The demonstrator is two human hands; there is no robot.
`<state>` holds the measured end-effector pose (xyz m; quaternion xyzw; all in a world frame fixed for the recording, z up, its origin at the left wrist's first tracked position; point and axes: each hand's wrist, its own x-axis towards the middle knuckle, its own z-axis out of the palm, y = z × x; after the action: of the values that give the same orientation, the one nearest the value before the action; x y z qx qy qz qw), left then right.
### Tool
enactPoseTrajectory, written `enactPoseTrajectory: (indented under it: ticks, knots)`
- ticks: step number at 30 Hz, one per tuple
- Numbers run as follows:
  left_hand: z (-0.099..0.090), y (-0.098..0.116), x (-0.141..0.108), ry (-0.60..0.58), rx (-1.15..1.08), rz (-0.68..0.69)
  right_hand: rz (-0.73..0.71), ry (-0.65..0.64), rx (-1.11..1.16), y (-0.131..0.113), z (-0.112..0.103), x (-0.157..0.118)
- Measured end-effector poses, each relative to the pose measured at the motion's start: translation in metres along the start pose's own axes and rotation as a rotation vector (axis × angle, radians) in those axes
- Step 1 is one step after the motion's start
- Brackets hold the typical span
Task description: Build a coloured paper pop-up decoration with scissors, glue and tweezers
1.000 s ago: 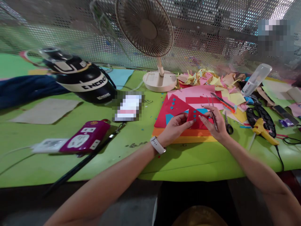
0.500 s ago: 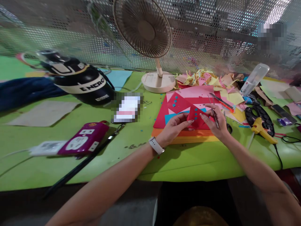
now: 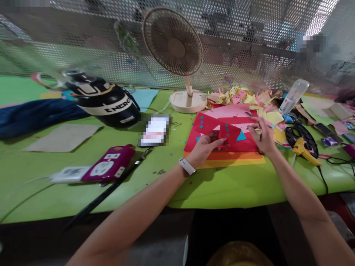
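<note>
My left hand [image 3: 206, 147] pinches a folded piece of red paper [image 3: 231, 133] that has small blue diamond shapes on it. To its right, my right hand [image 3: 262, 136] is off the red paper, its fingers curled around a thin metal tool, perhaps tweezers. A blue triangle [image 3: 241, 136] shows between the hands. Under them lies a stack of red, pink and orange sheets, with the orange sheet [image 3: 235, 156] showing at the front edge.
A fan [image 3: 188, 101] stands behind the sheets. Toward the left are a phone [image 3: 155, 129], a purple power bank [image 3: 112, 162] and a black bottle [image 3: 111, 111]. Paper scraps [image 3: 238, 96], a clear bottle [image 3: 294, 96], a black palette [image 3: 307, 138] and a yellow glue gun [image 3: 305, 152] lie right.
My right hand has let go of the red paper and moved right and slightly up. The blue triangle beside the paper is now more exposed. The whole view has shifted slightly.
</note>
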<state>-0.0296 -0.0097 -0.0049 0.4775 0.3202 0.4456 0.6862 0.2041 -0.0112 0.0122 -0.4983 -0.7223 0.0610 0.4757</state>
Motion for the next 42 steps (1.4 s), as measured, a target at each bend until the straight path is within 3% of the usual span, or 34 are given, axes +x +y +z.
enactPoseTrajectory:
  ticks: [3,5,8,12,19,30,37,42]
  knots:
    - [-0.002,-0.002,0.003,0.029,-0.022,0.018,0.043,-0.143,-0.209,0.012,-0.006,0.001]
    - [-0.003,-0.002,0.005,0.045,-0.018,0.037,0.071,-0.191,-0.191,0.016,-0.006,0.001]
    - [-0.004,-0.003,0.006,0.043,-0.002,0.054,0.115,-0.207,0.085,0.012,0.001,0.001]
    - [-0.003,-0.004,0.006,0.016,0.000,0.057,0.288,-0.205,0.484,-0.002,0.015,0.001]
    - [-0.003,-0.010,0.009,-0.002,0.030,0.043,0.303,-0.219,0.594,-0.012,0.031,0.000]
    - [-0.008,-0.006,0.008,-0.048,0.098,0.107,0.208,0.016,0.452,-0.009,-0.004,0.018]
    - [-0.006,0.001,0.004,-0.019,0.174,0.126,0.168,0.112,0.283,0.018,-0.019,0.021]
    - [-0.003,0.002,-0.001,-0.084,0.246,0.070,0.195,0.212,0.147,0.046,-0.026,0.042]
